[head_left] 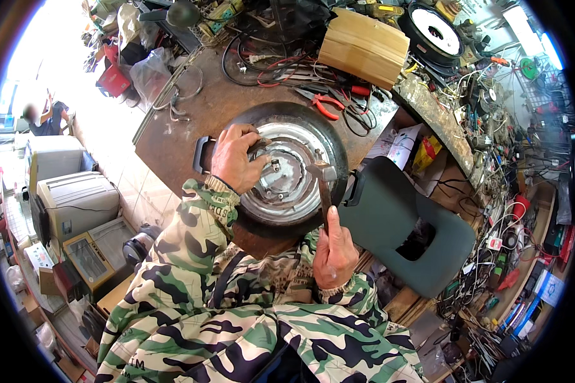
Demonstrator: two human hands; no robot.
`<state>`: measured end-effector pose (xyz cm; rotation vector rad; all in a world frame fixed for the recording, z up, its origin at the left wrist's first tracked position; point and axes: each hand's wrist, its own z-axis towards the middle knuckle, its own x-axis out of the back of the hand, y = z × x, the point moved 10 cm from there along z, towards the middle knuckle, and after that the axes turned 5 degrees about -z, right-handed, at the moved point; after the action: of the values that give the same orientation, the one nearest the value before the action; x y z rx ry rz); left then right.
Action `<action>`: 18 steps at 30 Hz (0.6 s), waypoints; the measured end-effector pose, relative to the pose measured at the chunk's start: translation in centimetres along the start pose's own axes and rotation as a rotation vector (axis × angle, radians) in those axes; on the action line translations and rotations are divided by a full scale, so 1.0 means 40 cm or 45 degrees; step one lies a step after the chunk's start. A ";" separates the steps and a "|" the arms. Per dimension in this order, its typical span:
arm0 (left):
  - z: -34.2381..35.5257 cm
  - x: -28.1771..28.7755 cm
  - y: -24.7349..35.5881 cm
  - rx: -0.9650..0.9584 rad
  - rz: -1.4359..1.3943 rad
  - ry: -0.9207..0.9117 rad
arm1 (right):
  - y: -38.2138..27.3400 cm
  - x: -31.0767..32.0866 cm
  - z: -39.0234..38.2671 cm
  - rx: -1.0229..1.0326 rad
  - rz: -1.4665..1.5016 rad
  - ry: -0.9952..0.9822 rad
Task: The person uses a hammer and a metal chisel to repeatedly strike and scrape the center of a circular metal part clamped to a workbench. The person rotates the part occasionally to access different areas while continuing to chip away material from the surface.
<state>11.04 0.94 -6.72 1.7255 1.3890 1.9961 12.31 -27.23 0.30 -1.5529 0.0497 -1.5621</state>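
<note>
One Hammer, One Wheel, Two Hands at Work

One wheel (303, 202), a black tyre around a pale, scuffed metal hub, lies flat on the brown counter (156, 143), directly before the person. Two bare hands are at it. The right hand (335, 255) has its grip clamped on the handle of one hammer (324, 172), whose single head is over the right part of the hub; whether it touches the metal, I cannot tell. The left hand (236, 158) is over the wheel's left side, fingers bent toward the hub's middle (whether that grip is closed on something small, I cannot tell).

Beyond the wheel are one pair of red-handled pliers (326, 105) and one flattened piece of brown cardboard (364, 48). One dark green plastic panel (406, 223), with one large opening, is just right of the tyre. One other person (48, 119) is well apart at far left.
</note>
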 end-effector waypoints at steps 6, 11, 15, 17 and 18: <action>0.002 0.008 0.006 -0.006 0.013 -0.018 | 0.001 -0.003 -0.011 -0.014 0.034 -0.077; -0.015 0.023 -0.009 0.026 0.029 0.002 | -0.011 0.005 -0.025 -0.011 0.063 -0.048; 0.020 -0.038 -0.020 -0.038 -0.074 -0.013 | 0.009 -0.006 -0.037 0.010 -0.073 -0.040; 0.020 -0.031 0.005 -0.053 -0.032 -0.040 | 0.004 0.014 -0.045 -0.024 0.001 0.035; 0.004 -0.015 0.003 -0.032 -0.004 -0.025 | 0.002 0.007 -0.043 0.002 0.034 -0.004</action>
<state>11.42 0.59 -7.07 1.7267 1.3535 1.9805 11.03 -28.37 0.10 -1.5474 0.0667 -1.5386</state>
